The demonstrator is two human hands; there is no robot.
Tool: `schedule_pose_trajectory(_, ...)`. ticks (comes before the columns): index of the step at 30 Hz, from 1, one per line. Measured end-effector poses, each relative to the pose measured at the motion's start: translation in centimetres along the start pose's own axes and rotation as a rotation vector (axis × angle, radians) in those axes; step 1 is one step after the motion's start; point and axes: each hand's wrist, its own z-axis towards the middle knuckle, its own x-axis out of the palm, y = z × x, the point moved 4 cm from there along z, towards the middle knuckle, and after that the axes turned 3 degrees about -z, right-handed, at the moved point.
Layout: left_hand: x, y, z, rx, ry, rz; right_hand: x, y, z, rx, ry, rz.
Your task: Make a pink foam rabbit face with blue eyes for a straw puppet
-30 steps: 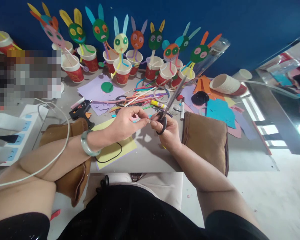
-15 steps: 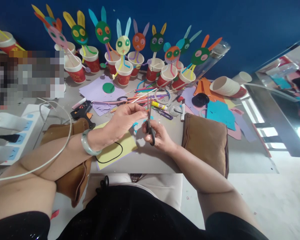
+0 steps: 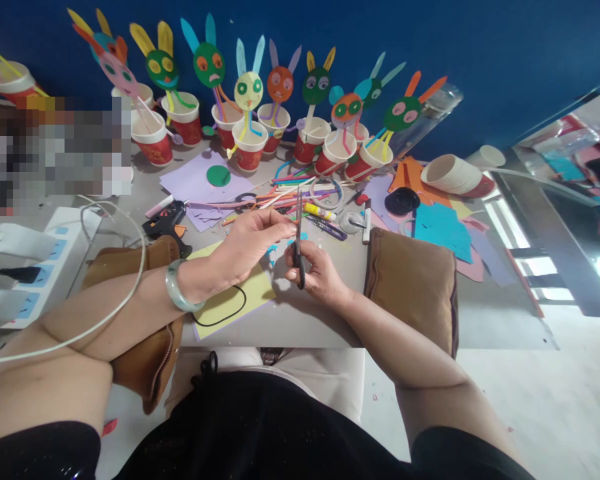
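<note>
My left hand (image 3: pixel 247 247) is pinched closed at the tip of the scissors' blades, on a tiny orange piece that is almost wholly hidden by fingers and blades. My right hand (image 3: pixel 321 270) grips the black-handled scissors (image 3: pixel 299 230), blades pointing up and away from me, nearly together. Below the left hand lies a yellow paper sheet (image 3: pixel 233 310) with a black cord loop (image 3: pixel 244 303) on it. Small blue paper scraps (image 3: pixel 273 248) lie on the table behind the hands.
Red paper cups (image 3: pixel 250 157) with paper rabbit-like faces stand in a row at the back. Colourful pipe cleaners (image 3: pixel 290 193), a yellow glue stick (image 3: pixel 320 212) and a glue gun (image 3: pixel 167 220) lie ahead. Brown cushions (image 3: pixel 413 287) flank my arms. A power strip (image 3: pixel 45 267) sits left.
The scissors' blades have come closer together, and the orange piece at my left fingertips shows less. Both hands stay almost in place; the whole view has shifted slightly.
</note>
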Motion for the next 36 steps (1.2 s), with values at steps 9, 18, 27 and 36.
schedule_pose_trajectory(9, 0.0, 0.0, 0.0, 0.006, -0.005, -0.017, 0.1, -0.6, -0.1, 0.019, -0.032, -0.009)
schedule_pose_trajectory(18, -0.2, -0.1, 0.1, 0.014, 0.001, 0.048, -0.3, -0.4, -0.1, 0.089, -0.127, 0.156)
schedule_pose_trajectory(27, -0.4, -0.2, 0.4, 0.025, 0.122, 0.299, -2.6, -0.2, 0.3, 0.1, -0.297, 0.357)
schedule_pose_trajectory(36, -0.2, 0.0, 0.4, 0.149, 0.236, 0.54, -2.3, 0.3, 0.1, 0.117, -0.273, 0.311)
